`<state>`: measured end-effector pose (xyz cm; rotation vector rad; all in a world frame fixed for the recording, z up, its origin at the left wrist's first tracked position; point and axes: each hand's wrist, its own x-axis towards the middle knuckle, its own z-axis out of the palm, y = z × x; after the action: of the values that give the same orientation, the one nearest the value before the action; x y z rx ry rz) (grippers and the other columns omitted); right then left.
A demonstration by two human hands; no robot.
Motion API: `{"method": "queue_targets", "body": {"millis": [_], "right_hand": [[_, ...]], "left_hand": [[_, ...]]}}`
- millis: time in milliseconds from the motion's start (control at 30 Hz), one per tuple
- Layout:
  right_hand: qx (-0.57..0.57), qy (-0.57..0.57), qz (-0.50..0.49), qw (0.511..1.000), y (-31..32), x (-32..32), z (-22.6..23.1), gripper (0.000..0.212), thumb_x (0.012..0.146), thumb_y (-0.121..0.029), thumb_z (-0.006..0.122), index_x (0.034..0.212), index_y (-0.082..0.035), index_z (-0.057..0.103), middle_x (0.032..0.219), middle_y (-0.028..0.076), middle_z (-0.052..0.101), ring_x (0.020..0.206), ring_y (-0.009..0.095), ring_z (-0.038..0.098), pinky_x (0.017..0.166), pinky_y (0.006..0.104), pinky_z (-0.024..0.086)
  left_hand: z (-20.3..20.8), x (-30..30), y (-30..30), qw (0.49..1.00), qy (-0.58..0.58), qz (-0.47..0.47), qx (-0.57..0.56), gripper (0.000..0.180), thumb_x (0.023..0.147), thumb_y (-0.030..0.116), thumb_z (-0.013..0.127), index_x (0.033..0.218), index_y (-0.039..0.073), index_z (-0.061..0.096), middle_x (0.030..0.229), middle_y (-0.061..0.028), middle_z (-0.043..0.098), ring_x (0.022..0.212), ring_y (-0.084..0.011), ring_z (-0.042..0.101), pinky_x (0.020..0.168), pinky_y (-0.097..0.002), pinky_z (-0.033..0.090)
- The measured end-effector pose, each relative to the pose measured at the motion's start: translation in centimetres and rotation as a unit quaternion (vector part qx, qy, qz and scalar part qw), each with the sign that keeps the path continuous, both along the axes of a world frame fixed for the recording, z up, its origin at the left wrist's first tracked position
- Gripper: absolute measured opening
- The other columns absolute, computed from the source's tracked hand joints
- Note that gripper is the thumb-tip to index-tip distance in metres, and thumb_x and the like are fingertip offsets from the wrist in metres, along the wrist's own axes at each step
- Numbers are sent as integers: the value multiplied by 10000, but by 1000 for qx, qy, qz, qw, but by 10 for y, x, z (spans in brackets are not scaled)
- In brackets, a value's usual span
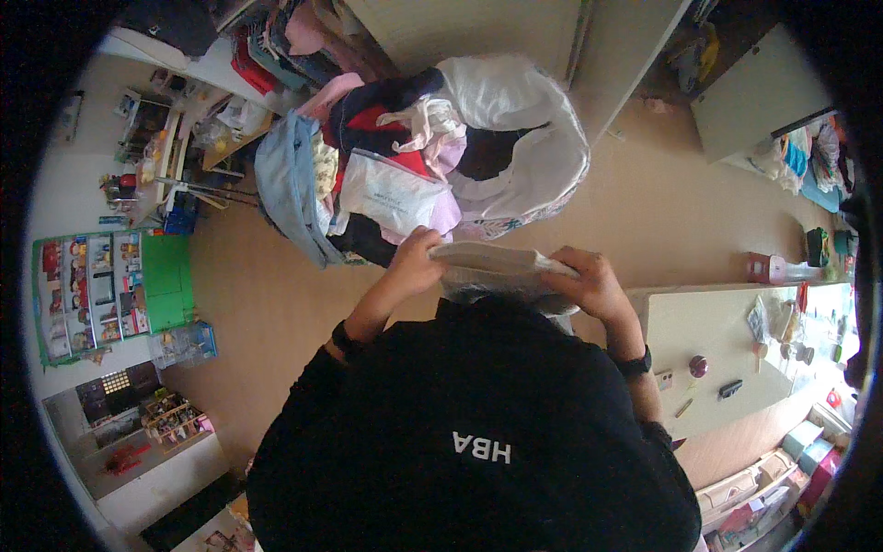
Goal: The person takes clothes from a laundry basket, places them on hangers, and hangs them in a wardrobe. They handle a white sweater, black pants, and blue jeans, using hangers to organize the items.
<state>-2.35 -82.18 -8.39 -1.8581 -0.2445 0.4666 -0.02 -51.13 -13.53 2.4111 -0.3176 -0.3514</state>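
Observation:
In front of my chest I hold a whitish-grey garment (489,259) by its thick, band-like top edge. My left hand (418,261) is closed on one end of that edge and my right hand (589,281) on the other, so the edge spans between them. The lower part of the garment is hidden behind my black top. Just beyond my hands stands a white-lined laundry hamper (559,152) with a dark hollow. Heaped against it are clothes, among them light blue denim (296,189), a white printed bag (391,195) and pink pieces.
At right is a pale table (708,317) with a round dark red thing (698,366) and small items. A shelf with a green panel (167,281) stands at left. Hanging clothes (267,57) and a cabinet (460,32) are at the far side. Wooden floor (244,313) lies between.

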Motion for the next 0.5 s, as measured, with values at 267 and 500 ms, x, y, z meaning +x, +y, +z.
{"method": "queue_targets", "body": {"millis": [267, 500], "right_hand": [[81, -171, -36, 981, -153, -22, 20, 222, 799, -153, 695, 959, -14, 629, 911, 148, 624, 875, 272, 601, 758, 351, 484], [24, -145, -243, 959, -306, -20, 27, 219, 796, -170, 673, 920, -11, 588, 806, 133, 554, 743, 266, 562, 672, 358, 470]], "left_hand": [[-8, 66, -179, 958, 204, 36, -197, 77, 789, 73, 580, 808, 43, 512, 792, -84, 526, 611, -173, 567, 518, -312, 488], [22, 167, -383, 737, 438, 136, -497, 181, 876, 66, 466, 1054, 73, 499, 1012, -113, 584, 928, -257, 588, 859, -411, 487]]}}
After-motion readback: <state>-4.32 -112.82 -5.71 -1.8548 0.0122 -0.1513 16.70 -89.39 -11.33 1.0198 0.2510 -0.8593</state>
